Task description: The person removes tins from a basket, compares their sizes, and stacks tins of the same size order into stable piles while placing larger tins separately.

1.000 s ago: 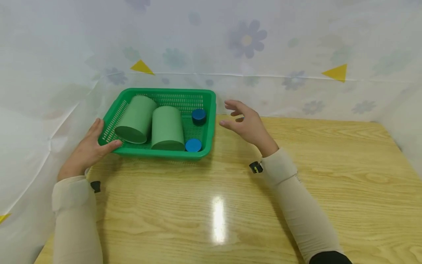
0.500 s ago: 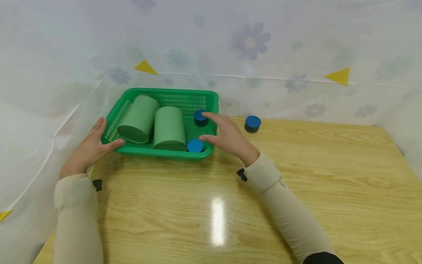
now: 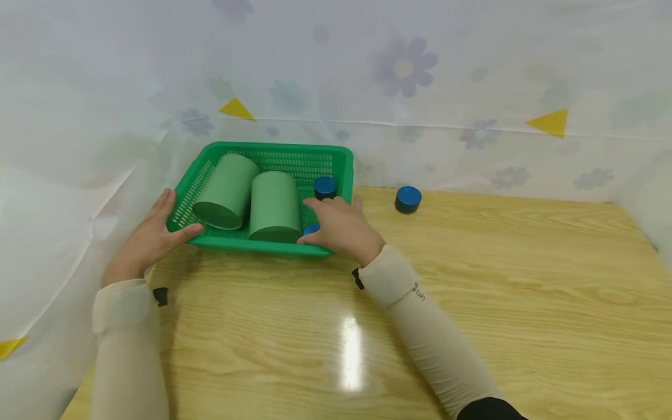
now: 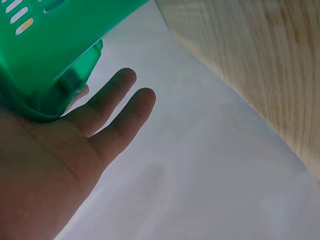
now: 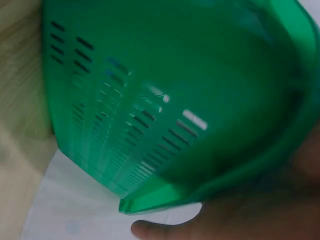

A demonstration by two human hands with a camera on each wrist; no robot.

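Note:
A green plastic basket (image 3: 262, 247) holds two light green cylinders, the left one (image 3: 226, 192) leaning and the right one (image 3: 275, 207) beside it. Two short blue cylinders lie at its right end, one toward the back (image 3: 325, 186) and one at the front (image 3: 311, 228), the latter partly hidden. My left hand (image 3: 149, 239) touches the basket's left front corner, thumb over the rim; in the left wrist view two fingers extend straight past the green wall. My right hand (image 3: 343, 227) reaches over the right front corner, thumb and forefinger spread apart around the front blue cylinder.
A third short blue cylinder (image 3: 408, 199) stands on the wooden table (image 3: 499, 280), right of the basket near the back. A white flowered sheet (image 3: 367, 76) with yellow triangles hangs behind the table and along its left side.
My right hand has moved left and down from beside the basket to over its right front corner, uncovering the blue cylinder on the table. My left hand stays at the basket corner.

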